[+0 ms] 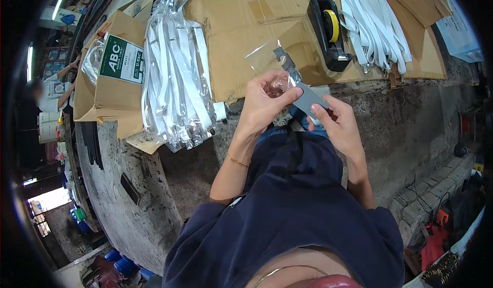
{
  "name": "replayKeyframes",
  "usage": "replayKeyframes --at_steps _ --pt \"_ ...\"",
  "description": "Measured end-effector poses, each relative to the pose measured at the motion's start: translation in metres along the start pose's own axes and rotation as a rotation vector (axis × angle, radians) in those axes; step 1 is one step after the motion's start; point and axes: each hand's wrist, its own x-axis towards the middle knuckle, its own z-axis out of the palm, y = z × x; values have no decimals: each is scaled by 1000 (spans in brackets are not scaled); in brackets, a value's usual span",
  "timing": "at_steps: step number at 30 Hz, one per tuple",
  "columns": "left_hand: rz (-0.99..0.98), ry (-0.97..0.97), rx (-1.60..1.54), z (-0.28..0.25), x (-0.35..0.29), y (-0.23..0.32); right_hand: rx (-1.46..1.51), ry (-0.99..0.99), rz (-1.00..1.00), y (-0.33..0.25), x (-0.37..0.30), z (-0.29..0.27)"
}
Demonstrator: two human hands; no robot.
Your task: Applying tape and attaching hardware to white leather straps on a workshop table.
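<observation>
Glowing tube light [62,0], dark corners, bent edges

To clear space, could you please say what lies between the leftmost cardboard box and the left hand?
In the head view: bagged white straps, then flat cardboard nearer the left hand.

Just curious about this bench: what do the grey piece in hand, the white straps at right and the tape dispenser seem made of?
Grey piece: smooth, fairly matte; plastic or coated metal, I can't tell.
White straps: probably woven fabric, dull-surfaced, since they drape and curve loosely.
Tape dispenser: likely hard moulded plastic, given its black, rounded body and slight shine.
</observation>
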Motion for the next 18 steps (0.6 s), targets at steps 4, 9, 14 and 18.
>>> replayKeyframes --at_steps 4,9,14,18 --pt "75 -79 -263 -3 3 2 58 -21 -29 4 -2 -2" --pt "48 3 -361 0 9 6 142 -11 -54 3 -2 1" --pt "60 19 -276 -4 11 5 192 101 -119 5 -1 4" --pt "47 -9 -232 -7 13 10 214 120 -170 -3 -3 8"
